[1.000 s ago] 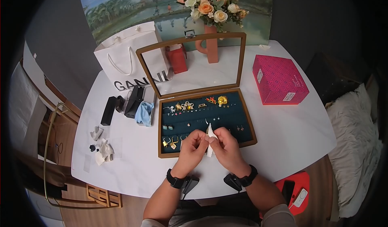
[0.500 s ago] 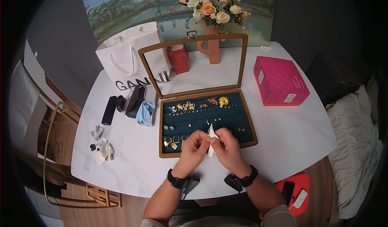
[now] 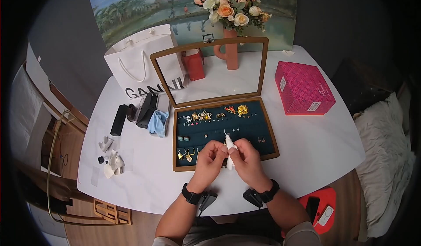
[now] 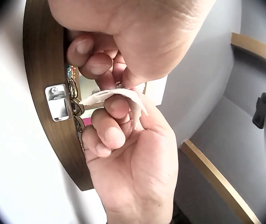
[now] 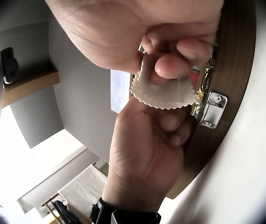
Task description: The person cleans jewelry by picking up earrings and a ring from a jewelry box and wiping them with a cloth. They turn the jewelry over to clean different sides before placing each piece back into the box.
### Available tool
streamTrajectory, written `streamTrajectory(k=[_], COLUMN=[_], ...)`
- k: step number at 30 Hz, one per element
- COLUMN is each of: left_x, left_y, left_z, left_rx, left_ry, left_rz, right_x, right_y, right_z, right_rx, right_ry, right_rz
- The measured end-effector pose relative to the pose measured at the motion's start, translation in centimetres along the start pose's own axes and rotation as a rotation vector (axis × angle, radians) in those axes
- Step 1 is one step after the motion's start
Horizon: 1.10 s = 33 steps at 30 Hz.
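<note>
Over the front edge of a wooden jewelry box (image 3: 275,136), both hands meet at their fingertips. My right hand (image 3: 248,160) pinches a small off-white cloth (image 5: 163,95) with a zigzag-cut edge, folded over its fingers. Curled in close against the cloth, my left hand (image 3: 207,165) pinches a tiny shiny piece of jewelry (image 4: 119,85), mostly hidden by fingers; I cannot tell its kind. The box's glass lid stands up at the back. Earrings and brooches, among them a gold flower-like piece (image 3: 242,109), sit in rows on its dark green lining.
Left of the box lie a light blue cloth (image 3: 157,123), a black case (image 3: 147,110) and crumpled off-white cloths (image 3: 114,165). Behind stand a white paper bag (image 3: 140,62), a red box (image 3: 193,65) and a pink vase (image 3: 231,53) of flowers. A magenta box (image 3: 304,88) is at right.
The cloth has shifted between the fingers and now looks more folded, its top tip tilting left. Both hands stay at the same place over the box's front edge.
</note>
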<state>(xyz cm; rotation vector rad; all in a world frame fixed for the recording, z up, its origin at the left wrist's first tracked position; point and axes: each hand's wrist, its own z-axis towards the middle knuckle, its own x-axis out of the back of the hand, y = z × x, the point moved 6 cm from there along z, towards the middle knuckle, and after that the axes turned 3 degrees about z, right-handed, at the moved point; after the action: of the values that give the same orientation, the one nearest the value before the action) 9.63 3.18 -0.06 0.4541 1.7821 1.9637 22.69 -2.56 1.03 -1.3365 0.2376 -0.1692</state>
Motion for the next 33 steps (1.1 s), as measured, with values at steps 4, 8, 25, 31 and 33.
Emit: streamTrajectory(k=[4,8,25,31,33], left_x=[0.1,-0.3,-0.1,0.0,0.2], left_y=[0.1,0.2,-0.1,-1.0,-1.4], left_z=[0.0,0.0,-0.3,-0.4,-0.4], left_rx=[0.041,0.01,-0.02,-0.009,-0.043], left_ry=[-0.006,-0.015,-0.052,-0.085,-0.084], left_rz=[-0.008,0.0,0.097,0.119,0.18], right_x=[1.3,1.4,0.1,0.3,0.5], right_y=[0.2,0.1,-0.2,0.3,0.3], right_z=[0.2,0.1,0.2,0.2,0.2], right_rx=[0.067,0.078,0.014,-0.045,-0.031], right_ry=[0.171,0.177,0.024,0.06,0.07], right_rz=[-0.087,-0.054,0.143,0.046,-0.013])
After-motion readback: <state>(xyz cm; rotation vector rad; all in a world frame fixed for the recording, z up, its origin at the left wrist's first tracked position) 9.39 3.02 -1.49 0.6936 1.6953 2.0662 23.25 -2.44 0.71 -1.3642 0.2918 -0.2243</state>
